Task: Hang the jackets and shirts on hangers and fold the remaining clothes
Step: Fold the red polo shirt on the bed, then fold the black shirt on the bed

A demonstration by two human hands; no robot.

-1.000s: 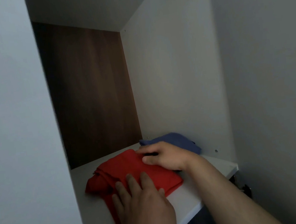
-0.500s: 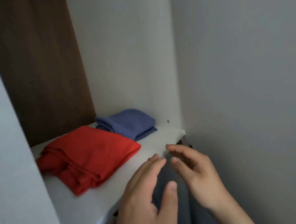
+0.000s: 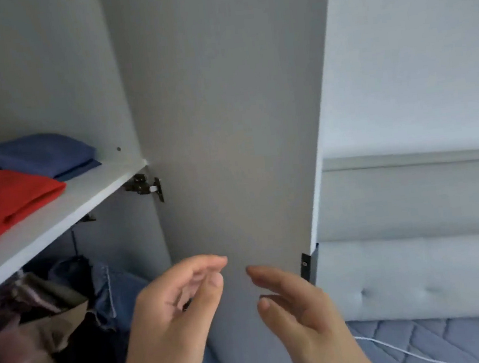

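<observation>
Both hands are raised in front of the open wardrobe door (image 3: 226, 123), apart from each other and touching nothing. The left hand (image 3: 170, 321) has a loose grip: fingers gently curved, thumb near the fingertips, nothing between them. The right hand (image 3: 299, 308) faces it with fingers nearly straight and slightly spread, its grip likewise holding nothing. On the white shelf (image 3: 66, 205) at the upper left lie 2 folded pieces: a red garment (image 3: 6, 200) at the front and a blue garment (image 3: 43, 154) just behind it, nearer the side wall. Under the shelf hangs a crowded bunch of clothes (image 3: 54, 319), blurred, with a denim piece (image 3: 107, 287) among them. A black hinge (image 3: 145, 186) sits just below the shelf's corner, against the door. Right of the door are a pale padded headboard (image 3: 418, 266) and a blue quilted bedcover (image 3: 455, 336) with a white cable (image 3: 397, 348) across it.
</observation>
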